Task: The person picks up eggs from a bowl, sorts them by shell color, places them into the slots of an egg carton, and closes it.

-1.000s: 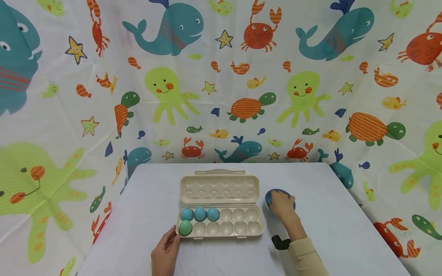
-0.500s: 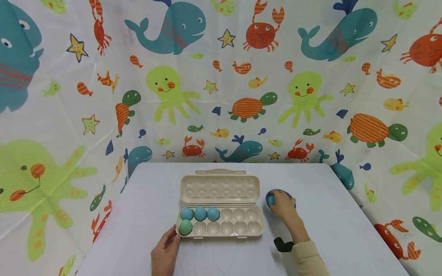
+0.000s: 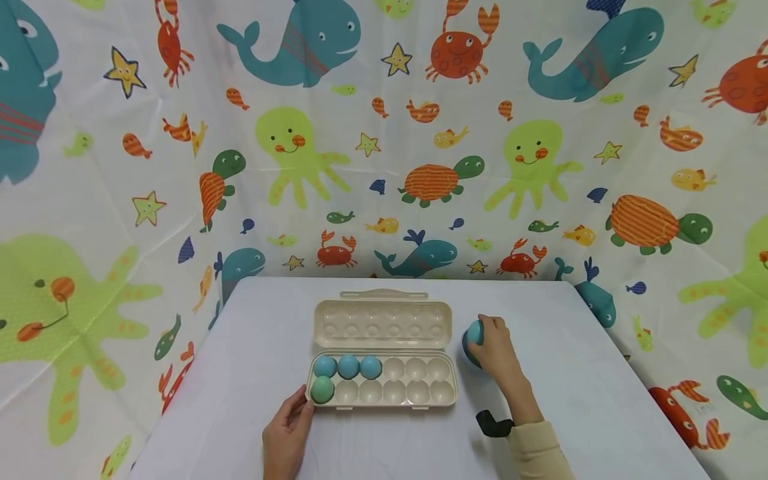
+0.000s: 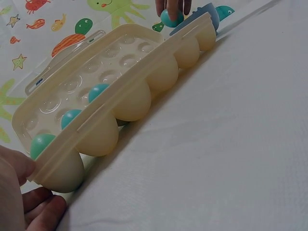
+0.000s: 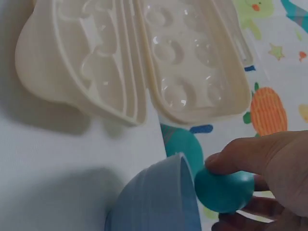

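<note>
My right grip (image 3: 495, 350) is closed only as far as a turquoise egg (image 3: 475, 332) lets it, thumb on one side and fingers on the other. I hold that egg at the rim of the blue bowl (image 5: 156, 199), between the carton (image 3: 393, 393) and the right edge of the counter (image 3: 600, 400); whether it touches the rim I cannot tell. My left grip (image 3: 287, 433) pinches the carton's near left corner, with the open lid (image 3: 383, 313) lying toward the counter's far edge. The egg looks smooth, so too light a pinch (mine sits mostly at the fingertips) could let it slip and roll toward that right edge. Knocking the rim could tip the bowl, I judge. Three blue eggs (image 3: 349, 367) and a green egg (image 3: 322, 390) sit at the carton's left end; a careless tug from my left could jolt them loose.
</note>
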`<state>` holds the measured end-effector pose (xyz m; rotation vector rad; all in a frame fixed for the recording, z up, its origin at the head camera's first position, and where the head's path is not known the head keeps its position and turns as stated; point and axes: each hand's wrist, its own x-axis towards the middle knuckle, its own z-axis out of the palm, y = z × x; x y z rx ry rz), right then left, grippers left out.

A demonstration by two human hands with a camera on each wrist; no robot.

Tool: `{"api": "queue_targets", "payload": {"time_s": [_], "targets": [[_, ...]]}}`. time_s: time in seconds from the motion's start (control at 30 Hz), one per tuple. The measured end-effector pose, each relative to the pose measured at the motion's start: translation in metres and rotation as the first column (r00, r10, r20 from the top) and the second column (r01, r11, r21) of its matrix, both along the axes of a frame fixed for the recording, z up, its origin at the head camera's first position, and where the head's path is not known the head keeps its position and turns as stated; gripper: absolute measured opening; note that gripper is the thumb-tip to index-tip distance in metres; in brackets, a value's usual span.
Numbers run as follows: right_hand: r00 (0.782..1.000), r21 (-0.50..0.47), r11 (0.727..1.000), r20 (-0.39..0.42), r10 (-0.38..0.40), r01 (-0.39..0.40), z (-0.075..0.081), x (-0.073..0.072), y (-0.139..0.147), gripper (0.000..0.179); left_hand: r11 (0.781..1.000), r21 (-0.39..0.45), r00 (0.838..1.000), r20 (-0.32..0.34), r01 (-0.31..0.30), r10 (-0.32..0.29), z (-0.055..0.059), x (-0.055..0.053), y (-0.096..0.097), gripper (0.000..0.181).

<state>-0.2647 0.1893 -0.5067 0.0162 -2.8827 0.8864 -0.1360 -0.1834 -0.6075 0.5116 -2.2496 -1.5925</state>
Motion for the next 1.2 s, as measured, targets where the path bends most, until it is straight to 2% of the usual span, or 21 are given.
{"api": "queue_targets", "payload": {"time_s": [0.2, 0.43, 0.63, 0.8, 0.93, 1.07, 1.2], "targets": [[0.998, -0.118, 0.993, -0.063, -0.003, -0.005, 0.005, 0.003, -0.014, 0.065, 1.000, 0.010, 1.000, 0.001, 0.020, -0.020, 0.002, -0.002, -0.001, 0.037], [0.985, -0.133, 0.989, -0.166, 0.045, -0.068, 0.011, 0.011, -0.040, 0.061, 0.999, 0.016, 0.999, 0.016, 0.032, -0.032, 0.004, -0.003, -0.001, 0.037], [0.972, -0.186, 0.970, -0.203, 0.116, -0.155, 0.012, 0.017, -0.060, 0.062, 0.999, 0.018, 1.000, 0.010, 0.028, -0.028, 0.003, -0.003, -0.001, 0.037], [0.962, -0.244, 0.940, -0.193, 0.195, -0.239, 0.006, 0.020, -0.076, 0.060, 1.000, 0.011, 1.000, 0.010, 0.023, -0.024, 0.003, -0.002, -0.001, 0.037], [0.959, -0.269, 0.922, -0.134, 0.252, -0.279, -0.001, 0.024, -0.088, 0.057, 1.000, 0.004, 1.000, 0.014, 0.019, -0.019, 0.003, -0.002, -0.001, 0.037], [0.955, -0.235, 0.926, -0.078, 0.285, -0.295, -0.010, 0.024, -0.098, 0.054, 1.000, 0.008, 1.000, 0.019, 0.014, -0.014, 0.003, -0.001, -0.001, 0.037], [0.944, -0.191, 0.925, -0.071, 0.321, -0.329, -0.021, 0.023, -0.106, 0.053, 1.000, 0.020, 0.999, 0.030, 0.016, -0.016, 0.002, 0.000, -0.001, 0.037]]}}
